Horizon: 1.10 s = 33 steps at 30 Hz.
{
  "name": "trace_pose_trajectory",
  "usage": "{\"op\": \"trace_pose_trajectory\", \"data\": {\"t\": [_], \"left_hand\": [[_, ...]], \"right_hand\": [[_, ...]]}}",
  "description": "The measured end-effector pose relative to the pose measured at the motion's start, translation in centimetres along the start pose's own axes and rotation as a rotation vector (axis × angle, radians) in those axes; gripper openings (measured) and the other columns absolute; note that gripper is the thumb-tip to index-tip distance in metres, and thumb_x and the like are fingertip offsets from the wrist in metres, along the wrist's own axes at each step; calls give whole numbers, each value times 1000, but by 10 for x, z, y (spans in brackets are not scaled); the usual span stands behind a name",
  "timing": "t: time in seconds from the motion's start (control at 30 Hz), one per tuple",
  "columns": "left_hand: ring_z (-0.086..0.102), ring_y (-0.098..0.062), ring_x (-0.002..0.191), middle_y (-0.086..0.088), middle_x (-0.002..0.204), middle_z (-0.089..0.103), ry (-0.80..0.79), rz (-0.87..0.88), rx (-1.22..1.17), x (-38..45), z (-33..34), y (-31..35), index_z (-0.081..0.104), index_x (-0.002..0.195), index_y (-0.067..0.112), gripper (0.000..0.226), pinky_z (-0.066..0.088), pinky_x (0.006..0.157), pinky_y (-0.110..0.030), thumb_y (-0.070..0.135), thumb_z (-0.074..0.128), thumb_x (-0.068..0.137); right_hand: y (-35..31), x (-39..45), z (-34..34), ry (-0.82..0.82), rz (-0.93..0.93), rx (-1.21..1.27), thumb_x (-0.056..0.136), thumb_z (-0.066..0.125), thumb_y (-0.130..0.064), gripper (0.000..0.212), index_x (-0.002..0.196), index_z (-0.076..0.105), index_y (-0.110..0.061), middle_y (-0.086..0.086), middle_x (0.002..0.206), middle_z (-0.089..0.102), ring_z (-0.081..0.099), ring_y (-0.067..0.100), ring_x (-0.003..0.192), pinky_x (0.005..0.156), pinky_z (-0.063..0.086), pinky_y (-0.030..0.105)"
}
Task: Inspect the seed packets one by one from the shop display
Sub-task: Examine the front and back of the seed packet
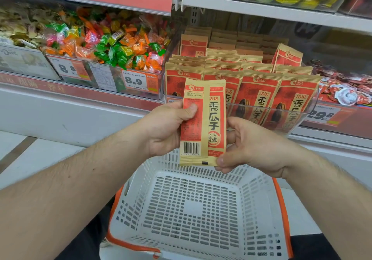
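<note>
Both hands up in front of the shelf, one kraft-and-red paper seed packet (203, 123) held upright between them, back side with barcode and printed date turned toward the camera. Left hand (171, 129) grips the packet's left edge, thumb pressed across the red panel, fingers curled behind. Right hand (249, 147) pinches the lower right corner between thumb and fingertips, remaining fingers loosely curled. Packet sits just above the white perforated plastic shopping basket with orange trim (193, 205), not touching it; nothing visible inside the basket. Behind the packet, the clear acrylic display bin (302, 117) holds the rest of the matching seed packets (255, 98), standing in several rows, front faces out, apparently untouched. Judgement: task is early, this looks like the first or one of the first packets under inspection, back label being read now; nearly the whole row is left to pull and check. Cannot tell whether inspected packets go back on the shelf or into the basket. Left of the bin, a tray of mixed colourful wrapped candies (112, 46) with yellow price tags (138, 81).
</note>
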State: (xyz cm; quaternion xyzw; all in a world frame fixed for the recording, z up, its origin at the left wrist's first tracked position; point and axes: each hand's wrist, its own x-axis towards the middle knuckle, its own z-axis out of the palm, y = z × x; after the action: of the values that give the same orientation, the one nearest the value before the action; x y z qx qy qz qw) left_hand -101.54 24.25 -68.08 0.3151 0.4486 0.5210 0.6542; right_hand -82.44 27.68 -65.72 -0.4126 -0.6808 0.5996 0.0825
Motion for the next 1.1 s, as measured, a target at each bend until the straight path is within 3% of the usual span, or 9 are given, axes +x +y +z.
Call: {"op": "trace_pose_trajectory", "data": {"t": [0.17,0.3,0.4,0.5,0.57,0.8,0.9,0.97,1.1], "left_hand": [[69,-18,101,8,107,71,160,71,555,-2,-3,-7,59,112,29,12,59,83,-52,30,54,101],[68,-18,102,10,105,71,132,60,528,-6,3,-6,60,113,32,29,57,86,-49,44,69,88],[69,-20,101,7,104,72,127,56,511,-5,1,-6,62,112,30,32,56,86,-49,40,74,85],[69,-23,103,2,107,72,86,26,505,-4,-3,-6,65,113,25,39,56,79,-45,34,80,78],[70,-21,101,2,107,72,39,23,527,-4,-2,-7,66,112,24,48,55,74,-41,35,78,67],[69,-23,102,2,117,64,-91,21,582,-6,2,-12,62,117,25,59,59,82,-43,30,77,60],[70,-20,100,7,117,65,-64,78,537,-7,5,-14,61,118,27,67,58,84,-48,41,79,55],[71,-19,96,7,110,68,-83,120,480,-7,6,-13,62,118,26,56,57,81,-48,32,77,64],[70,-16,85,-5,91,71,-249,55,293,-9,3,-9,69,101,19,24,57,65,-40,20,61,79]], "right_hand": [[5,4,11,167,-17,-387,66,83,-4,64,113,48,-29,1,91,73,72,15,68,64,62,42],[5,5,19,213,-70,-622,65,85,-24,60,109,45,-31,-8,91,69,68,7,75,68,60,36],[2,3,20,193,-98,-661,63,88,-37,58,104,47,-32,-10,87,68,65,3,74,68,56,31],[-1,1,13,169,-125,-663,73,79,-47,31,95,60,-34,-11,80,68,61,-2,68,64,48,26],[-2,2,9,238,-181,-578,86,67,-45,14,89,67,-31,-10,77,68,58,-2,60,60,48,28],[1,4,12,436,-393,-435,96,55,-24,24,72,56,-21,5,58,58,49,21,48,48,39,31],[0,4,15,417,-398,-349,96,56,-14,30,66,54,-19,-7,46,53,45,5,42,45,36,20],[-3,4,15,371,-380,-207,96,55,-7,33,65,55,-18,-10,46,55,48,2,40,45,36,14],[-9,1,13,285,-363,18,97,53,-2,33,65,56,-11,0,49,57,41,11,35,39,33,21]]}}
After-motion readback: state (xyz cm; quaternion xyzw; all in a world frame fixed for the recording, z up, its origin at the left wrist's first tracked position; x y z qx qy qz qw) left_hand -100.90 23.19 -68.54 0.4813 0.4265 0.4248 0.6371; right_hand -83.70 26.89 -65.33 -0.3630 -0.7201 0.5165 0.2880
